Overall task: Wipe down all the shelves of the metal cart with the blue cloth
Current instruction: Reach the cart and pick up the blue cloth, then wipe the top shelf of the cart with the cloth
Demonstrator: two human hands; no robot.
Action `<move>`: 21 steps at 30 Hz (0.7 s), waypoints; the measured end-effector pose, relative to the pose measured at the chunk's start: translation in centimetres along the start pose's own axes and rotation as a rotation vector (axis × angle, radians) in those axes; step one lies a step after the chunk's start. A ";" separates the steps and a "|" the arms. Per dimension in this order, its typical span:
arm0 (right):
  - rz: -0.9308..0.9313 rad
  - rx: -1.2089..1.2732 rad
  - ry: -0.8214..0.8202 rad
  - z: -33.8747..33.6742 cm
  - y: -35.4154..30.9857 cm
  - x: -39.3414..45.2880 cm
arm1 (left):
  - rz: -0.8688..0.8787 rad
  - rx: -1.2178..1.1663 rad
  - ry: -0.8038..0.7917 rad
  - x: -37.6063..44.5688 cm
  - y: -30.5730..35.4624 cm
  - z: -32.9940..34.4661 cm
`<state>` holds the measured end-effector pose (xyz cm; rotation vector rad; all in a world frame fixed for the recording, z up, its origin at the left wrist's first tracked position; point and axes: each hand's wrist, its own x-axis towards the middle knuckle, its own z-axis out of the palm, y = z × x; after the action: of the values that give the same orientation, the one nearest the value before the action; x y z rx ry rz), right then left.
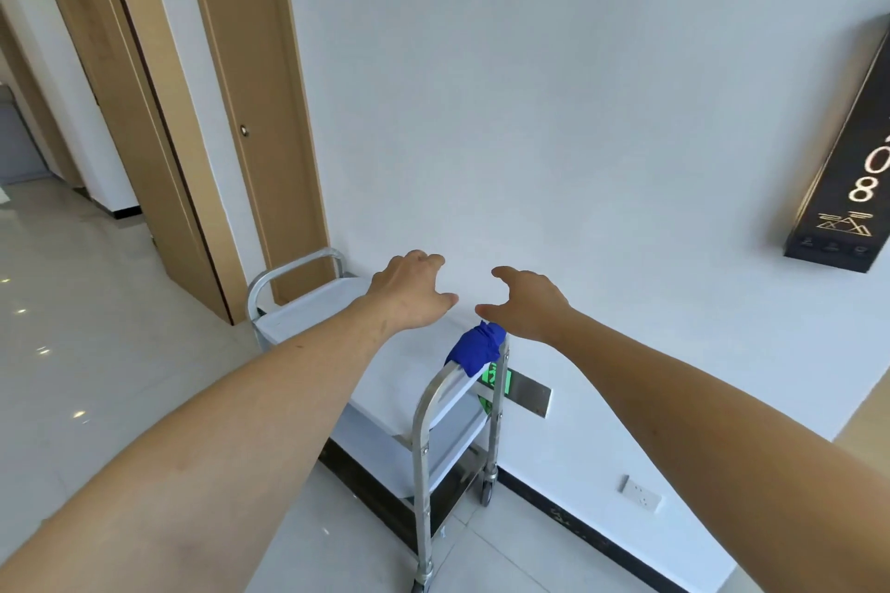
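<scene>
**Cart, cloth, two hands: present state**

Cart (436,404): metal, tiered, on castors, parked against the white wall (554,87); top shelf and lower shelves visible, all pale; hooped handle at each end.

Cloth (476,348): blue, bunched, draped over the cart's near handle at its wall-side corner; held by neither hand.

Left hand (409,289): above the cart's top shelf, palm down, fingers loosely bent, holding nothing.

Right hand (527,303): above the cart's near end, just beyond the cloth, fingers spread and slightly curled, thumb tip close to the cloth; contact cannot be told; nothing gripped.

Door (250,111): wooden, beyond the cart's far end.

Sign (847,188): dark, numbered, on the wall well right of the cart.

Socket (640,495): low on the wall, right of the cart.

Green plate (498,378): on the wall behind the cart's near handle.
</scene>
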<state>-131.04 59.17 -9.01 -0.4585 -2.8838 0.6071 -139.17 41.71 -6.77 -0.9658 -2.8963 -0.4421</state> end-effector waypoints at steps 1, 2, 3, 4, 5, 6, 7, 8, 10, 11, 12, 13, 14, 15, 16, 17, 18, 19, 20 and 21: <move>-0.005 0.008 -0.008 0.5 0.4 1.1 | -0.009 0.005 -0.006 0.9 -0.2 0.7; -0.009 0.012 -0.019 1.1 0.8 2.1 | -0.020 0.009 -0.010 1.8 -0.3 1.3; -0.015 0.015 -0.030 1.7 1.4 3.3 | -0.030 0.013 -0.015 2.8 -0.5 2.1; -0.021 0.017 -0.038 2.3 2.0 4.4 | -0.040 0.014 -0.019 3.8 -0.6 2.8; -0.029 0.020 -0.047 2.9 2.6 5.6 | -0.049 0.013 -0.022 4.8 -0.7 3.5; -0.034 0.023 -0.058 3.5 3.4 6.9 | -0.060 0.013 -0.028 5.9 -0.8 4.3; -0.037 0.027 -0.069 4.0 4.2 8.1 | -0.070 0.016 -0.035 7.0 -0.8 5.0; -0.037 0.033 -0.080 4.5 5.0 9.4 | -0.082 0.019 -0.043 8.2 -0.9 5.7; -0.036 0.047 -0.106 5.5 6.7 11.8 | -0.110 0.020 -0.066 10.2 -1.0 7.3; -0.033 0.055 -0.117 5.9 7.4 12.9 | -0.120 0.020 -0.079 11.1 -1.1 8.0; -0.028 0.063 -0.130 6.4 8.2 14.0 | -0.128 0.017 -0.091 12.0 -1.1 8.6; -0.024 0.071 -0.148 6.8 8.9 15.0 | -0.139 0.010 -0.100 12.9 -1.2 9.3; -0.020 0.076 -0.168 7.3 9.5 15.9 | -0.152 0.000 -0.105 13.6 -1.2 9.9; -0.016 0.079 -0.187 7.8 10.1 16.8 | -0.168 -0.010 -0.109 14.4 -1.3 10.6; -0.013 0.082 -0.205 8.4 10.7 17.6 | -0.185 -0.014 -0.118 15.0 -1.4 11.2; -0.011 0.087 -0.222 9.0 11.1 18.2 | -0.201 -0.012 -0.134 15.7 -1.6 11.9; -0.007 0.094 -0.236 9.7 11.5 18.8 | -0.217 -0.008 -0.151 16.2 -1.7 12.5; -0.004 0.101 -0.249 10.3 11.9 19.4 | -0.234 -0.007 -0.165 16.7 -2.0 13.2; 0.000 0.107 -0.264 11.0 12.2 19.8 | -0.251 -0.010 -0.179 17.1 -2.2 13.9; 0.005 0.110 -0.279 11.6 12.5 20.2 | -0.265 -0.012 -0.192 17.5 -2.5 14.6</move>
<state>-149.19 72.44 -22.90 -0.3927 -3.0870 0.8909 -154.15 54.10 -18.84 -0.6603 -3.2147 -0.4006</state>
